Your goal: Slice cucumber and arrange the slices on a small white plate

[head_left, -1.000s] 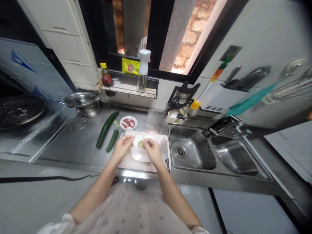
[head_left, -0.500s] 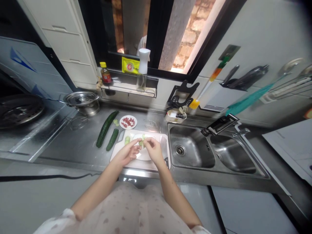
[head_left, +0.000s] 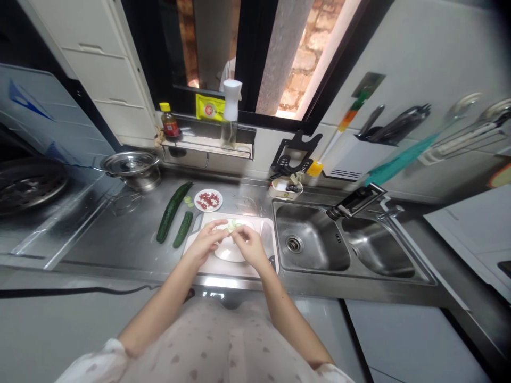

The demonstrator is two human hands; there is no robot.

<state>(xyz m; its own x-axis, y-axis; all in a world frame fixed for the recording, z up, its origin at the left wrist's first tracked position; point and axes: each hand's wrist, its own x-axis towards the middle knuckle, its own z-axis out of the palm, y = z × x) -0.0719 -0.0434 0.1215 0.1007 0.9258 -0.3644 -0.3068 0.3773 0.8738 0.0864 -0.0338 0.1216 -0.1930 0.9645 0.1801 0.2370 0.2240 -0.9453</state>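
Both my hands meet over a white plate (head_left: 228, 254) that lies on a white cutting board (head_left: 264, 234). My left hand (head_left: 206, 242) and my right hand (head_left: 248, 244) have their fingertips pinched together at pale green cucumber slices (head_left: 232, 225) at the plate's far edge. Which hand grips the slices is hard to make out. Left of the board lie a long cucumber (head_left: 173, 210) and a short cucumber piece (head_left: 183, 229).
A small plate of chopped red chilli (head_left: 208, 200) sits behind the board, with cucumber ends (head_left: 187, 200) beside it. A double sink (head_left: 343, 244) and tap (head_left: 355, 199) lie to the right. A steel pot (head_left: 131, 167) stands at the back left, bottles on a shelf (head_left: 207, 141).
My left hand went from the board's far left corner to the plate and now meets my right hand at the slices. The camera view shifted slightly.
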